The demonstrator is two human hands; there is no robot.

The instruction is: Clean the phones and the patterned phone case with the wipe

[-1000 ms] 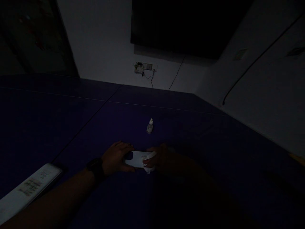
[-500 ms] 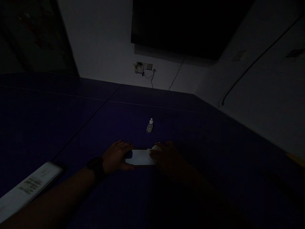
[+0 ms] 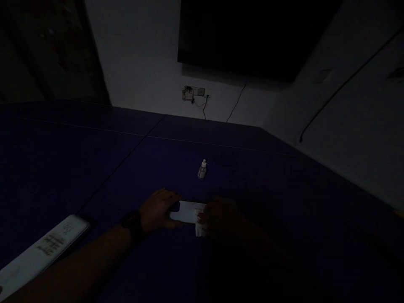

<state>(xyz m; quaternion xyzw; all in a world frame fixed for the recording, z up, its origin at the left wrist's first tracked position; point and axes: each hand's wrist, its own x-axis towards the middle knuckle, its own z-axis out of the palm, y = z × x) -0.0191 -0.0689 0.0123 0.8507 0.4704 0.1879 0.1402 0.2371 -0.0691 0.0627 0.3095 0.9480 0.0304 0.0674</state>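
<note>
A smartphone (image 3: 187,211) lies flat on the dark blue surface, its pale face upward. My left hand (image 3: 159,211), with a dark watch on the wrist, grips the phone's left end between thumb and fingers. My right hand (image 3: 219,216) is closed on a white wipe (image 3: 200,229) and presses it on the phone's right part. One end of the wipe hangs over the phone's near edge. Beyond the phone stands a small clear dropper bottle (image 3: 202,170) with a white top, touched by neither hand. Deep shadow hides much of my right fingers.
A long white box (image 3: 47,250) with writing on it lies at the left, beside my left forearm. At the back are a wall with sockets and cables (image 3: 197,93) and a large dark screen (image 3: 249,38). The room is dim.
My right hand has drawn the wipe toward me across the phone, so its end now shows past the near edge. My left hand keeps its hold. The view has shifted slightly.
</note>
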